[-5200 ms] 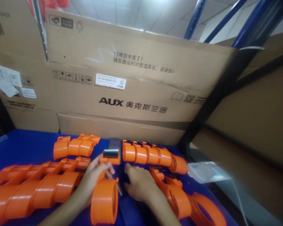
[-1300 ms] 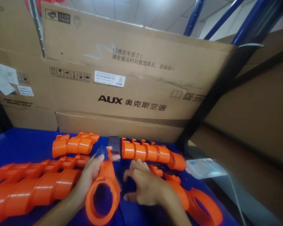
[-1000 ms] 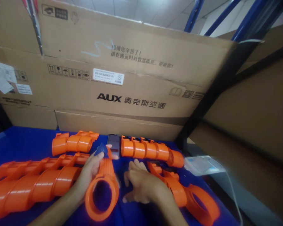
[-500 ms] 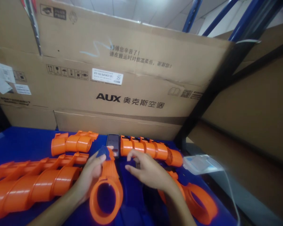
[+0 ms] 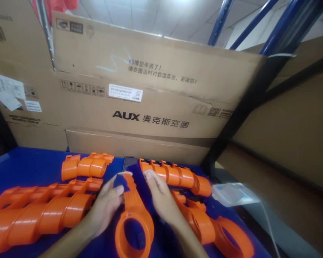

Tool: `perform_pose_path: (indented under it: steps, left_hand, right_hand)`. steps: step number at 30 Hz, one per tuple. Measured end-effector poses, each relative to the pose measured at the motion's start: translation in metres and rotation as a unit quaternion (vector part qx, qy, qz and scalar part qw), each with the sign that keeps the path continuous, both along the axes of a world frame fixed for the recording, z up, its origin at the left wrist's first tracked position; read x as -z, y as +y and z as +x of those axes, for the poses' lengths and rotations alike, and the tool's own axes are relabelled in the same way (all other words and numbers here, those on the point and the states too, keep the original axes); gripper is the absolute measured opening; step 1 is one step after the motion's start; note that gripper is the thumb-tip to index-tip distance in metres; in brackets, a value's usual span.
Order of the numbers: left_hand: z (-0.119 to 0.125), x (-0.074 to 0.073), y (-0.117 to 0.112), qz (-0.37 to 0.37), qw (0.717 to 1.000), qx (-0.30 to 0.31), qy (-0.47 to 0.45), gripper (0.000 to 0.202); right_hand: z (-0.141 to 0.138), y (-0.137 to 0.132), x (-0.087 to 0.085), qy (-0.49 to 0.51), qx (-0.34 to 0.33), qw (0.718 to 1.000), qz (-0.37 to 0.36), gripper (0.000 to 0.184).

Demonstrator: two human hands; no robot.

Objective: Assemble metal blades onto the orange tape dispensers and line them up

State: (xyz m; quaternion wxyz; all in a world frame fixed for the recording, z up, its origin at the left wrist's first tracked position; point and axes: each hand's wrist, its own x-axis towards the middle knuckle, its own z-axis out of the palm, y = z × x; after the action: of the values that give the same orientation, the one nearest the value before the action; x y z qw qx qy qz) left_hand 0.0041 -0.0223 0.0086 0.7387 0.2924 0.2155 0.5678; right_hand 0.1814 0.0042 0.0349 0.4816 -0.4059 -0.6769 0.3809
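Observation:
My left hand [image 5: 110, 202] is closed around the upper end of an orange plastic part with a ring [image 5: 134, 206], its thumb pressing a blue piece [image 5: 120, 183] against that end. The ring hangs toward me, opening facing up. To the right, my right hand [image 5: 158, 195] pinches the edge of a dark blue strip [image 5: 140, 182], which slants down beside the orange part. Where the strip runs at its lower end is hidden in shadow. Whether it joins the blue piece I cannot tell.
Rows of similar orange ring parts lie on the blue surface at left [image 5: 40, 215], back left [image 5: 87, 166], back right [image 5: 177, 175] and right [image 5: 204, 224]. A phone [image 5: 130, 162] lies at the back. A clear plastic packet [image 5: 234, 193] is at right, before a cardboard box wall [image 5: 150, 138].
My right hand has come down and left and now grips the dark blue strip, raising it beside the orange part. My left hand and that part have shifted slightly right in view.

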Motion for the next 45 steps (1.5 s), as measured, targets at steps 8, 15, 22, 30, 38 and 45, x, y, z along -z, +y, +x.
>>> perform_pose_path:
  steps: [8,15,22,30,38,45]
  left_hand:
    - [0.001,0.004,0.005,0.017,0.998,-0.037,0.038,0.037]
    - [0.003,-0.002,0.01,0.049,0.992,-0.098,0.065,0.041]
    - [0.002,-0.002,0.014,0.037,0.985,-0.153,0.068,0.043]
    - [0.001,0.0,0.015,0.026,0.986,-0.154,0.064,0.047]
    - [0.0,0.003,0.017,0.049,0.982,-0.176,0.038,0.057]
    - [-0.002,0.005,0.013,0.087,0.984,-0.155,0.014,0.065]
  right_hand:
    - [-0.005,-0.003,-0.001,0.018,-0.05,0.998,-0.014,0.026]
    - [0.003,-0.001,-0.001,0.005,0.001,0.999,0.041,0.023]
    - [0.004,-0.001,-0.006,-0.043,0.056,0.993,0.093,0.024]
    - [0.004,0.003,-0.002,-0.046,0.042,0.996,0.07,0.028]
    - [0.004,0.005,0.003,-0.036,-0.033,0.998,0.044,0.038]
    - [0.003,-0.002,0.003,-0.099,-0.042,0.988,0.108,0.047]
